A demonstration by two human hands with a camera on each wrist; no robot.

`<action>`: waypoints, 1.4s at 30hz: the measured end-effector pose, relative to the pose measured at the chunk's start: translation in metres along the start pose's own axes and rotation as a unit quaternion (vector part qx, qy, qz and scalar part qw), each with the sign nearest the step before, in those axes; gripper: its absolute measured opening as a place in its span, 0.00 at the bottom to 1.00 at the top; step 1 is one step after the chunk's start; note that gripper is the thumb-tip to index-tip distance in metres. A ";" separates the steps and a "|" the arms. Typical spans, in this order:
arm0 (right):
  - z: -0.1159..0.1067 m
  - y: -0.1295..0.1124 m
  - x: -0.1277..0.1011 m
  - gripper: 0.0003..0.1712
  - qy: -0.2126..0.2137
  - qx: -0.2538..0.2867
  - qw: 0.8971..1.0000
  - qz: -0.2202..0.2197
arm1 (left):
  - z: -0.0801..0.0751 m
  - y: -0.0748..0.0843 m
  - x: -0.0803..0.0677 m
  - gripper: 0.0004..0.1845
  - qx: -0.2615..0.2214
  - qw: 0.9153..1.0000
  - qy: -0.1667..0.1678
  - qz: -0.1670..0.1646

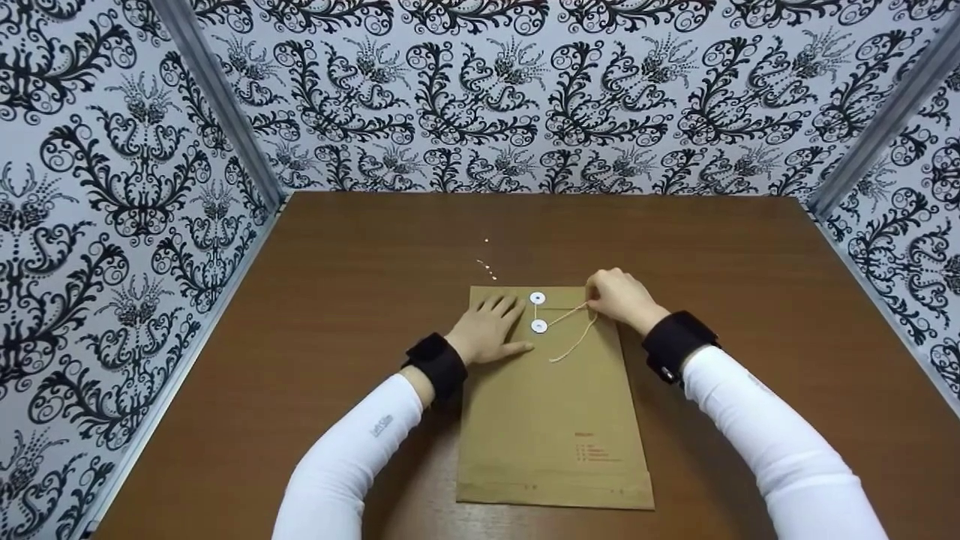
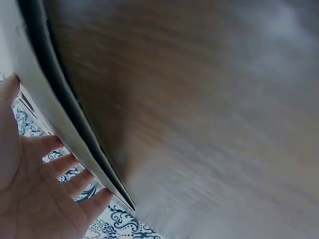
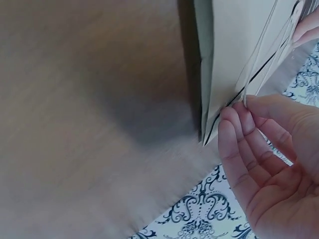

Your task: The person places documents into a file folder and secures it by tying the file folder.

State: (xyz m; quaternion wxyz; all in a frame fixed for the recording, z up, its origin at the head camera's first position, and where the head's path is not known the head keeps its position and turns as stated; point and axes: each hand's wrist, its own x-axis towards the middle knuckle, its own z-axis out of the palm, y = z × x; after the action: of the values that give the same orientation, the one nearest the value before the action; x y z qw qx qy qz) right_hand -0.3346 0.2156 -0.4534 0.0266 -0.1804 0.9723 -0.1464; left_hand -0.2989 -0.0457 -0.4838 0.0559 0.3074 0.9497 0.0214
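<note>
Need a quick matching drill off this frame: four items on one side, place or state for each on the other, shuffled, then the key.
Things:
1. left hand
2. right hand
3. string
4. envelope

States:
A. lies flat on the brown table, flap end away from the person
B. pinches the string beside the envelope's right edge
C. rests flat with straight fingers on the envelope's upper left
D. runs from the lower white disc to the pinching fingers, loose end trailing on the paper

Pairs: 1-C, 2-B, 3-D, 4-A
</note>
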 end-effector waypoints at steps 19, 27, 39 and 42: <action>-0.004 0.001 0.036 0.04 -0.007 0.015 1.000 0.022 | -0.001 0.000 0.000 0.43 0.013 1.000 -0.009 -0.007; -0.001 -0.006 0.049 0.05 -0.011 0.030 0.999 0.036 | 0.000 0.000 0.000 0.43 0.007 1.000 -0.002 -0.004; 0.002 -0.016 0.061 0.06 -0.015 0.023 0.999 0.034 | 0.001 0.000 0.001 0.43 0.002 1.000 0.005 -0.001; 0.002 -0.020 0.064 0.05 -0.013 0.022 0.999 0.025 | 0.000 0.000 0.000 0.43 0.001 1.000 0.002 -0.002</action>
State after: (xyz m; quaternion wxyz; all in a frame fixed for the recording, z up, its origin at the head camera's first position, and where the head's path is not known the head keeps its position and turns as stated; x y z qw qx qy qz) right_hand -0.3872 0.1742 -0.4495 0.0473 -0.1570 0.9727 -0.1643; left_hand -0.2990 -0.0452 -0.4840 0.0537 0.3058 0.9503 0.0212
